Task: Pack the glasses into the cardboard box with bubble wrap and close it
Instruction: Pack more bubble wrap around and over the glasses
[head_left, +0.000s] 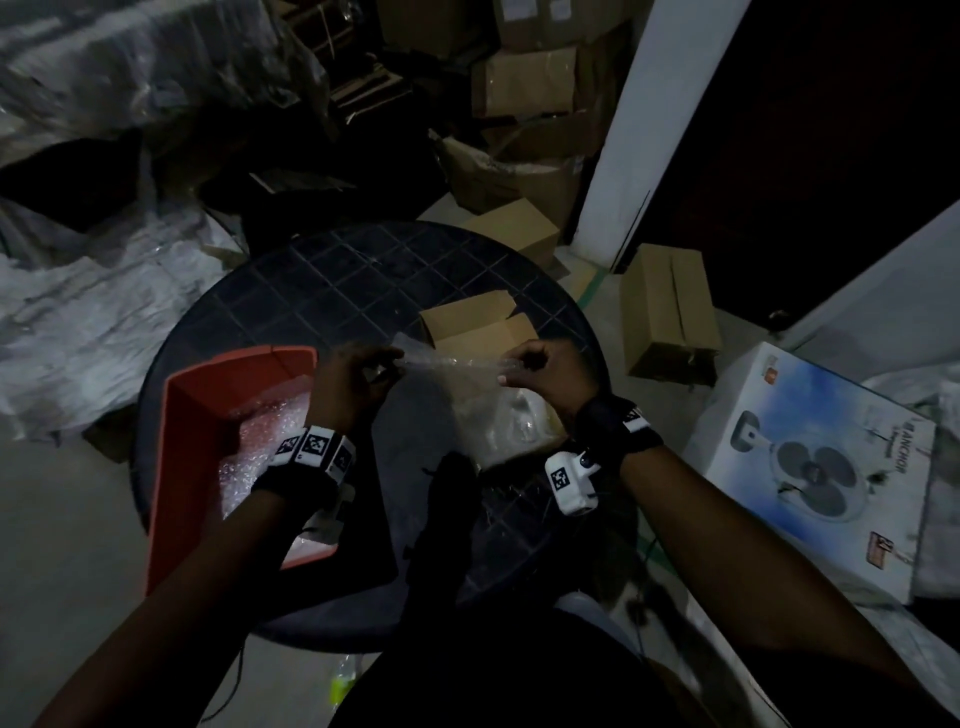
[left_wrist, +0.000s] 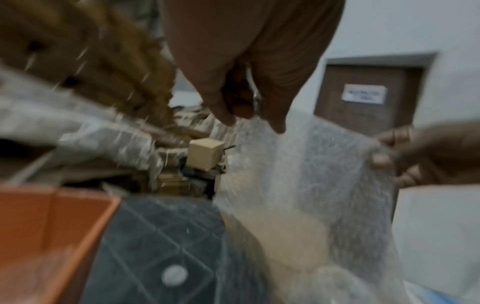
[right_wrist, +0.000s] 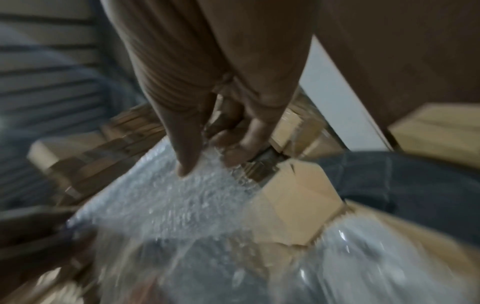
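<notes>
A clear sheet of bubble wrap (head_left: 470, 379) hangs stretched between my two hands above the open cardboard box (head_left: 470, 325) on the dark round table (head_left: 332, 291). My left hand (head_left: 382, 364) pinches its left top corner; my right hand (head_left: 511, 366) pinches the right top corner. In the left wrist view the bubble wrap (left_wrist: 306, 174) hangs from my left hand (left_wrist: 253, 121). In the right wrist view my right hand (right_wrist: 205, 162) pinches the bubble wrap (right_wrist: 182, 205) over the box (right_wrist: 298, 197). Something clear and shiny (right_wrist: 369, 257), perhaps a glass, shows under the sheet; blur hides the details.
A red tray (head_left: 182, 447) with more bubble wrap sits at the table's left. Cardboard boxes (head_left: 667, 312) stand on the floor at the right and behind. A white fan carton (head_left: 810, 467) lies at the right. Plastic sheeting (head_left: 93, 301) covers the left floor.
</notes>
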